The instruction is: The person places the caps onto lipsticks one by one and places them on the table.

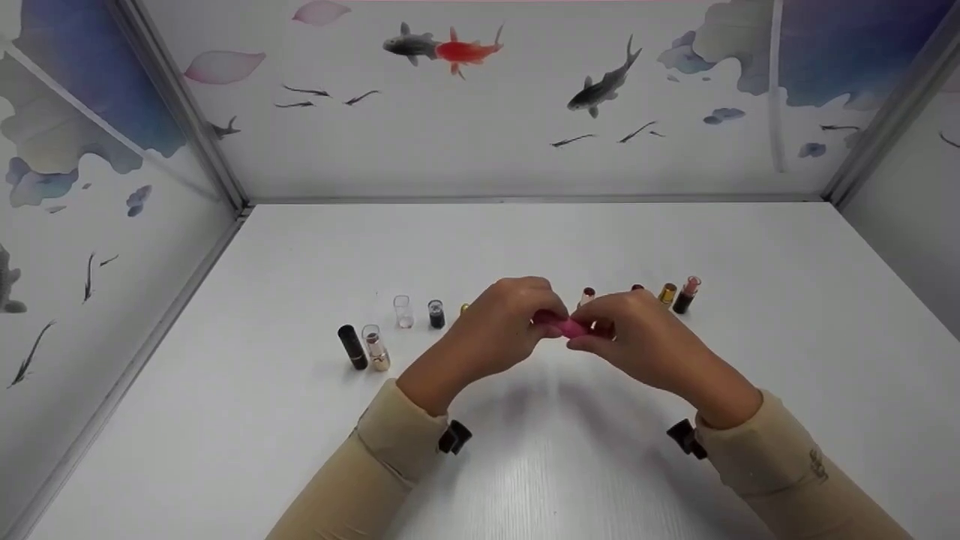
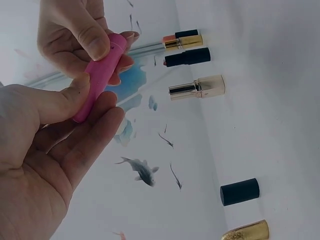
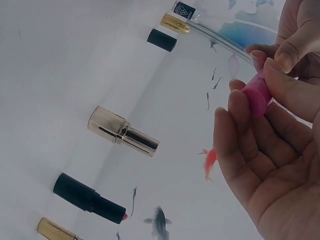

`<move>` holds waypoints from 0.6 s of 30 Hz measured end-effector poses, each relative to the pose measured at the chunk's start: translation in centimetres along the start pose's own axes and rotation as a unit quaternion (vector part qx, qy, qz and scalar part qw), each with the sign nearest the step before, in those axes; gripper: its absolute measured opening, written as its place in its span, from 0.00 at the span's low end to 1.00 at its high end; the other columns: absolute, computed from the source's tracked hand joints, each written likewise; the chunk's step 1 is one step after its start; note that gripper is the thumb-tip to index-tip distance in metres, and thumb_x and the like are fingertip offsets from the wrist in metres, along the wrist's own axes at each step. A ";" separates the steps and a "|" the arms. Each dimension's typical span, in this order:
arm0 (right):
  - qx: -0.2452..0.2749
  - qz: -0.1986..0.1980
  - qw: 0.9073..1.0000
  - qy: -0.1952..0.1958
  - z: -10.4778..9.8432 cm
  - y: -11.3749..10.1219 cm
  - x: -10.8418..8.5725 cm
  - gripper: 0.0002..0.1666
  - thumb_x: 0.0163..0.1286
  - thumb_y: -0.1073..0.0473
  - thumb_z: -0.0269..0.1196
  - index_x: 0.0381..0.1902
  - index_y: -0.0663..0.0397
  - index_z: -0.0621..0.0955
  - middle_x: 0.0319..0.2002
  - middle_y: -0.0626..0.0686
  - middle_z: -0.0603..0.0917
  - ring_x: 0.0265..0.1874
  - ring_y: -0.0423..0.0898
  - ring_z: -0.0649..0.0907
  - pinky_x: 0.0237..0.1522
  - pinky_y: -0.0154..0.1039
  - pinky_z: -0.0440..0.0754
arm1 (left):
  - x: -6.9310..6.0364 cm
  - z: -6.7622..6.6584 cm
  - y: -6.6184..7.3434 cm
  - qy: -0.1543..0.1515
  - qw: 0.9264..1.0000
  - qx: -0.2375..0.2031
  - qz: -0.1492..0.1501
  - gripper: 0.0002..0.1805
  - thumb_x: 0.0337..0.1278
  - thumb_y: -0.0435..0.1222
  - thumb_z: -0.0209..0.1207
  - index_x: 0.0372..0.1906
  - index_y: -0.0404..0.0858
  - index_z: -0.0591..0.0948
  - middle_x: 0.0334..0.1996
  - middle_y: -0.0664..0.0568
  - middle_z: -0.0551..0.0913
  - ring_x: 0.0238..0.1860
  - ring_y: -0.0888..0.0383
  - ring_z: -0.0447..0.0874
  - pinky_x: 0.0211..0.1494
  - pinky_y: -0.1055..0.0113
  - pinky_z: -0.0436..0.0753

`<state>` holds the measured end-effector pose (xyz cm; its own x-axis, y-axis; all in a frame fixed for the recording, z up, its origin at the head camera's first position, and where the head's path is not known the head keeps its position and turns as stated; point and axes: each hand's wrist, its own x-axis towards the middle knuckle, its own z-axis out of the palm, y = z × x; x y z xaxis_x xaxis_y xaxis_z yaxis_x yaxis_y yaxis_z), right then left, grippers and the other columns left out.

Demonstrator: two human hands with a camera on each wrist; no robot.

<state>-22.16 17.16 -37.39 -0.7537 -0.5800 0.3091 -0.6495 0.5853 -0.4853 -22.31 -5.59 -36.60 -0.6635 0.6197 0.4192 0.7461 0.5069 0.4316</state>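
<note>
Both hands meet in the air above the white table, on a pink lipstick tube (image 1: 574,328). My left hand (image 1: 499,322) pinches one end between thumb and fingers. The other end is in the pinch of my right hand (image 1: 641,337). In the left wrist view the tube (image 2: 102,75) looks closed, with a thin seam near its upper end. The right wrist view shows its rounded pink end (image 3: 257,97) at the right fingertips. Behind the hands stand a lipstick with a pale gold base (image 2: 212,86) and a black lipstick (image 3: 87,197), both uncapped.
To the left stand a black tube (image 1: 352,347), a clear-capped lipstick (image 1: 376,349), a clear cap (image 1: 403,311) and a small dark-based clear piece (image 1: 436,313). A black cap (image 2: 240,192) and a gold cap (image 3: 175,23) stand nearby. Far right is a clear-topped lipstick (image 1: 686,295).
</note>
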 end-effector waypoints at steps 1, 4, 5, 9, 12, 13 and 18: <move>0.001 -0.003 1.000 -0.002 0.0 0.0 0.0 0.08 0.64 0.64 0.79 0.40 0.50 0.91 0.31 0.40 0.87 0.27 0.37 0.82 0.30 0.34 0.83 | 0.0 0.0 0.0 -0.004 1.000 -0.001 0.000 0.03 0.67 0.30 0.71 0.43 0.35 0.91 0.37 0.50 0.87 0.39 0.58 0.84 0.45 0.75 0.82; 0.002 -0.010 1.000 -0.006 0.1 0.1 0.0 0.09 0.64 0.65 0.79 0.41 0.52 0.91 0.32 0.41 0.88 0.28 0.37 0.83 0.30 0.34 0.84 | 0.0 -0.1 0.0 -0.014 1.000 0.000 -0.001 0.04 0.67 0.30 0.70 0.43 0.35 0.91 0.36 0.49 0.86 0.38 0.58 0.83 0.44 0.75 0.81; 0.002 -0.010 1.000 -0.008 0.1 0.2 0.0 0.09 0.64 0.65 0.79 0.41 0.52 0.91 0.32 0.41 0.88 0.28 0.37 0.83 0.31 0.34 0.84 | 0.0 -0.1 0.0 -0.016 1.000 -0.001 -0.002 0.04 0.67 0.30 0.70 0.43 0.35 0.91 0.36 0.49 0.86 0.38 0.58 0.83 0.44 0.75 0.81; 0.006 -0.005 1.000 -0.016 0.1 0.2 0.1 0.09 0.64 0.65 0.79 0.42 0.52 0.91 0.33 0.41 0.89 0.29 0.37 0.85 0.31 0.34 0.85 | 0.0 -0.3 0.0 -0.019 1.000 -0.001 0.004 0.04 0.68 0.30 0.70 0.43 0.35 0.91 0.36 0.49 0.86 0.38 0.57 0.82 0.43 0.74 0.81; 0.008 0.000 1.000 -0.022 0.1 0.3 0.2 0.10 0.65 0.64 0.78 0.43 0.51 0.91 0.34 0.41 0.89 0.31 0.37 0.85 0.32 0.34 0.86 | 0.0 -0.4 0.0 -0.020 1.000 -0.004 0.007 0.03 0.68 0.30 0.70 0.43 0.35 0.91 0.35 0.49 0.86 0.37 0.57 0.82 0.43 0.73 0.81; 0.007 0.002 1.000 -0.024 0.1 0.3 0.2 0.10 0.65 0.63 0.78 0.44 0.50 0.91 0.35 0.41 0.89 0.32 0.37 0.86 0.33 0.35 0.86 | 0.0 -0.4 -0.1 -0.020 1.000 -0.005 0.007 0.03 0.68 0.30 0.70 0.43 0.36 0.91 0.35 0.49 0.86 0.37 0.57 0.82 0.42 0.73 0.81; 0.000 0.008 0.999 -0.036 0.2 0.5 0.0 0.13 0.67 0.59 0.78 0.48 0.47 0.91 0.39 0.38 0.90 0.38 0.37 0.87 0.39 0.40 0.87 | -0.2 -0.9 0.0 -0.036 0.999 -0.009 -0.001 0.04 0.68 0.30 0.71 0.44 0.36 0.92 0.36 0.50 0.86 0.37 0.58 0.82 0.42 0.74 0.81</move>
<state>-22.46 17.30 -37.76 -0.7551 -0.6093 0.2419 -0.6371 0.5950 -0.4901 -22.25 -6.25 -35.91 -0.6587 0.6606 0.3601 0.7434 0.4978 0.4467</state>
